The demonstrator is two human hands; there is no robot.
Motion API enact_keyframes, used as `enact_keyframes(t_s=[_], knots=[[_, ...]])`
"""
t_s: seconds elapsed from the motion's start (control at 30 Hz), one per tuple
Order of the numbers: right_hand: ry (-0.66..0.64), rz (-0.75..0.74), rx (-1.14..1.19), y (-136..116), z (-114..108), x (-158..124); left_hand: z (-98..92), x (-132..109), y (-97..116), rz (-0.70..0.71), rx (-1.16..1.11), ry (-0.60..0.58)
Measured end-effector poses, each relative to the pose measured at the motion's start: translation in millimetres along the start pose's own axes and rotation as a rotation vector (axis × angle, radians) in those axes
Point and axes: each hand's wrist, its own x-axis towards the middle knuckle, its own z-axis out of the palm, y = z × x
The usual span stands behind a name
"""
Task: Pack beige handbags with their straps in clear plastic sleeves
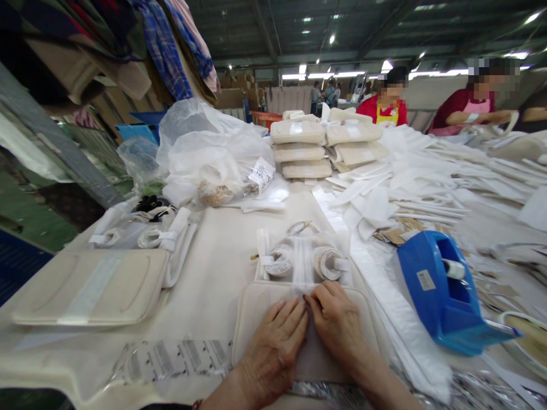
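A cream bag [356,296] lies flat on the table in front of me, its straps in two white-wrapped rolls [280,261] at the far edge. Clear film or tape [302,259] runs between the rolls. My left hand [276,339] rests on the bag, fingers stretched and flat. Close beside its fingertips, my right hand [339,319] presses on the upper part of the bag with bent fingers and its thumb reaching inward. Whatever may be under the right fingertips is hidden.
Another cream bag [128,285] with a tape strip lies left. Bags are stacked [299,151] at the back beside a plastic-bag heap [213,148]. A blue tape dispenser [440,290] stands right, near white wrapping strips [393,307]. Two co-workers are across the table.
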Motion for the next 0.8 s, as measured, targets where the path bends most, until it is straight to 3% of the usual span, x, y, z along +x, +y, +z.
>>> enact_keyframes(t_s=[0.1, 0.2, 0.33, 0.43, 0.53, 0.6, 0.8], knots=[[0.000, 0.049, 0.012, -3.5, 1.7, 3.9, 1.1, 1.3, -0.7, 0.015, 0.021, -0.008], [0.041, 0.058, 0.115, -1.9, -12.3, 4.3, 1.0, 2.0, -1.5, 0.025, 0.038, -0.011], [0.280, 0.055, 0.056, 29.8, -66.6, -6.9, 1.7, 0.0, -3.6, 0.064, 0.061, -0.008], [0.439, 0.266, -0.148, 71.5, -117.3, -22.5, 5.3, -2.3, -6.3, 0.102, 0.082, 0.012], [0.436, 0.565, -0.181, 107.5, -152.6, -38.6, 9.5, -2.7, -8.9, 0.123, 0.111, 0.055], [0.412, 0.690, -0.161, 121.9, -163.0, -45.9, 11.1, -2.3, -10.2, 0.127, 0.134, 0.093], [0.306, 0.870, 0.009, 136.3, -160.1, -39.9, 11.7, 0.4, -17.9, 0.209, 0.154, 0.178]])
